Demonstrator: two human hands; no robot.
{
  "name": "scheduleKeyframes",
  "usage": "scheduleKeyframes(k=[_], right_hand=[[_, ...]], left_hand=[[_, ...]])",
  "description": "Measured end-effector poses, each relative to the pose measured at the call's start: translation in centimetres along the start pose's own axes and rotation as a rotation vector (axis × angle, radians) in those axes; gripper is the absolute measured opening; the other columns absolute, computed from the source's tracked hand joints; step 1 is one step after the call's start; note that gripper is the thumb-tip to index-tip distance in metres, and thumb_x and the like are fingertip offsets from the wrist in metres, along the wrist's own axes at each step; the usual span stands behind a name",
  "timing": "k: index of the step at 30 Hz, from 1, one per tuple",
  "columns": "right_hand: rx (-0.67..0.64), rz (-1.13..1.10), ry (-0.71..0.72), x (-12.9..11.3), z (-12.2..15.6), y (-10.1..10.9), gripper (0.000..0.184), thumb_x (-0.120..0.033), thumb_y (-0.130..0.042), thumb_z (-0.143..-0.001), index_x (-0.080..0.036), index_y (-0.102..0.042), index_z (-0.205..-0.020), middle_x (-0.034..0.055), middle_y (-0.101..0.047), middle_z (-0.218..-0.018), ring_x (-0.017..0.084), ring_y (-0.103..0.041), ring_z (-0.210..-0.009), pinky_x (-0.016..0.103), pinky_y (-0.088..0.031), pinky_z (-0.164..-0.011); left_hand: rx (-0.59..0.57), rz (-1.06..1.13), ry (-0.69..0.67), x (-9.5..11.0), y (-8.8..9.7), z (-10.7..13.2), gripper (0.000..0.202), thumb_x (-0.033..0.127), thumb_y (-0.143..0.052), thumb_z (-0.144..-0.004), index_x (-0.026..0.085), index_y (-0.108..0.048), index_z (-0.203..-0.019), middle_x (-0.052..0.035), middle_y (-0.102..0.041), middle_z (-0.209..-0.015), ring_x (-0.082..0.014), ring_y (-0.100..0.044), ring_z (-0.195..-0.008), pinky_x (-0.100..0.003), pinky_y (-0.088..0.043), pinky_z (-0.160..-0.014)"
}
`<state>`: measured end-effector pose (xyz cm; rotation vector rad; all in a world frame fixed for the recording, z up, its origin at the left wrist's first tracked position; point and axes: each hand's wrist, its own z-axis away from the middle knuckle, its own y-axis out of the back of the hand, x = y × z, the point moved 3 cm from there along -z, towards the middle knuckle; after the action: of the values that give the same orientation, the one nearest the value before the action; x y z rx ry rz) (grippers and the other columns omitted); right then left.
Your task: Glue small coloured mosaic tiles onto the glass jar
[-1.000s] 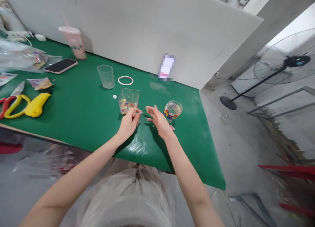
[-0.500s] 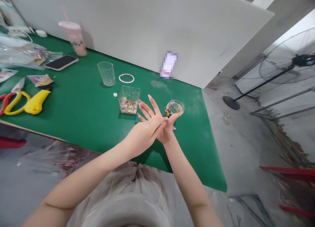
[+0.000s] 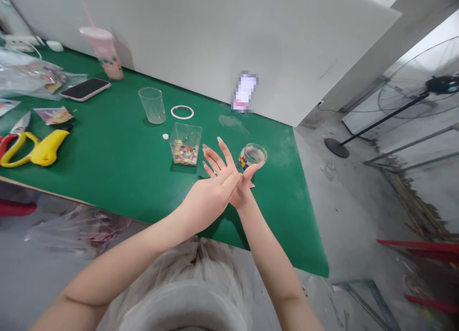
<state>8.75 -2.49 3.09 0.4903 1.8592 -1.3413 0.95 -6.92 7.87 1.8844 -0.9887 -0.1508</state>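
Note:
My right hand [image 3: 219,159] is held palm up over the green table [image 3: 107,168], fingers stretched and spread. My left hand [image 3: 209,200] crosses over to it, its fingertips bunched together and pressed into the right palm; what they hold, if anything, is hidden. Just behind the hands stands a clear square box [image 3: 185,143] with several small coloured pieces in it. To its right is a round clear jar [image 3: 253,155] with a coloured band, close to my right thumb.
Further back stand a clear cup [image 3: 152,105], a white ring [image 3: 182,112] and a small white piece [image 3: 165,136]. At left are a phone [image 3: 85,89], a pink tumbler [image 3: 103,53], yellow-handled scissors [image 3: 32,149] and plastic bags [image 3: 32,75]. A standing fan [image 3: 426,89] is on the floor at right.
One second ago my left hand was pinching beside the square box and my right lay flat. The left hand has since crossed onto the right palm, which turned upward with fingers spread.

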Motion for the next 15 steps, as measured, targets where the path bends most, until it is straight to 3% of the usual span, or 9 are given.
scheduleKeyframes(k=[8,15], right_hand=[[-0.004,-0.025,-0.023,0.17,0.22,0.21,0.105,-0.093,-0.032,-0.060,-0.031,-0.033,-0.145,0.0072,-0.047,-0.145,0.022,-0.035,-0.139,0.044,-0.023,-0.116],[0.022,-0.066,-0.045,-0.06,0.44,-0.01,0.099,-0.091,-0.027,-0.064,-0.031,-0.039,-0.142,0.0063,-0.051,-0.140,0.021,-0.040,-0.135,0.043,-0.026,-0.114]], left_hand=[[0.132,-0.047,-0.095,-0.10,0.30,-0.17,0.042,0.027,-0.024,-0.101,0.013,-0.062,-0.090,-0.0022,-0.063,-0.067,-0.0107,-0.057,-0.053,-0.021,-0.038,-0.045],[0.112,-0.046,-0.066,-0.72,0.30,0.35,0.033,0.022,-0.029,-0.099,0.014,-0.061,-0.103,-0.0036,-0.069,-0.075,-0.0115,-0.062,-0.059,-0.019,-0.043,-0.049]])
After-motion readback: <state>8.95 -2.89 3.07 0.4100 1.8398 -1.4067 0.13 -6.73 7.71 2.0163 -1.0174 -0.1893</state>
